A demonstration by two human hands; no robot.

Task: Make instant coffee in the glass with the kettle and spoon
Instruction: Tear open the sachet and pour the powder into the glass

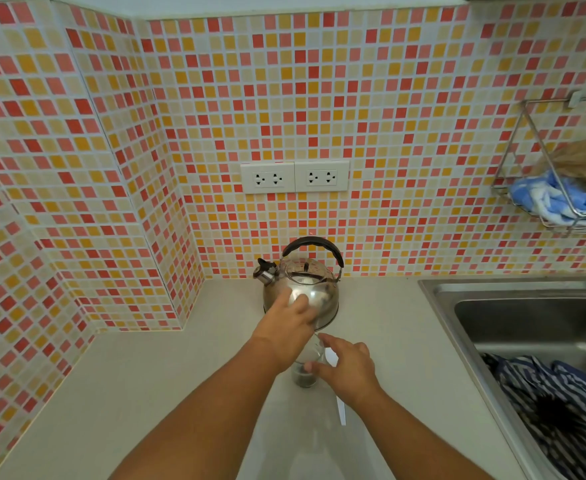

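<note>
Pink and orange mosaic tiles cover the wall behind a pale counter [146, 393], two sockets [295, 177] set into them. Steel kettle [302, 285] sits at the back by the wall, spout pointing left, black handle up. Left hand [286, 320] reaches onto the kettle's shiny body, fingers spread and flat against it. Right hand [345, 368] is at the glass [306, 370] just in front, thumb and forefinger loosely around its rim, dark coffee at the bottom. White spoon [340, 410] lies under that wrist. Striped cloth [554, 403] fills the sink [458, 292].
</note>
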